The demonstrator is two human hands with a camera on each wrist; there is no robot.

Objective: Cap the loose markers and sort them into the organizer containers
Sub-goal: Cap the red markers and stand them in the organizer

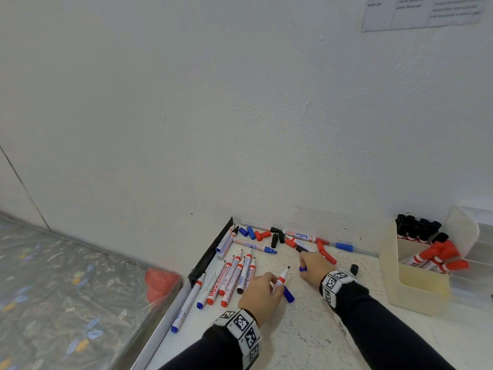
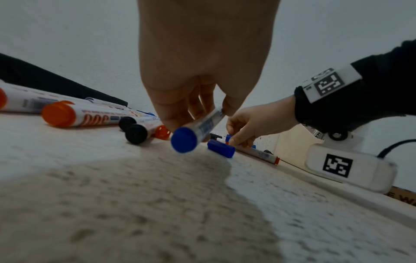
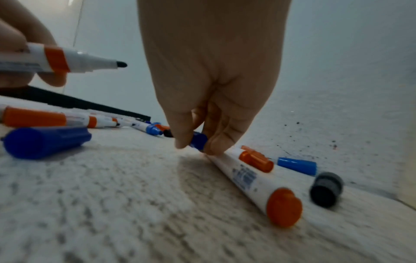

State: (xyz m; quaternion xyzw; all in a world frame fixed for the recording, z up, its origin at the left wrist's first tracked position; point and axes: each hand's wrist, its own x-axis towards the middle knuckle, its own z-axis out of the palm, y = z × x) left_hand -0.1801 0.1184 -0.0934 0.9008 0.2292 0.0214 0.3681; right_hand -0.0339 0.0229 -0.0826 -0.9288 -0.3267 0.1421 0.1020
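My left hand (image 1: 276,285) grips an uncapped marker (image 1: 282,276), white with a red band, a dark tip pointing up toward the wall and a blue end plug (image 2: 183,139). A loose blue cap (image 1: 289,295) lies on the table just right of that hand. My right hand (image 1: 304,265) reaches down to the tabletop and pinches a second blue cap (image 3: 199,141) between thumb and fingers, beside a red-ended marker (image 3: 252,179). The cream organizer box (image 1: 416,287) stands at the right, holding red-capped markers (image 1: 440,257) in front and black-capped ones (image 1: 416,228) behind.
Several uncapped markers (image 1: 232,273) lie in a row left of my hands. Loose red, blue and black caps (image 1: 261,235) are strewn along the wall. A black cap (image 1: 354,268) lies near my right wrist. The table's left edge (image 1: 170,311) drops off beside a red object (image 1: 160,287).
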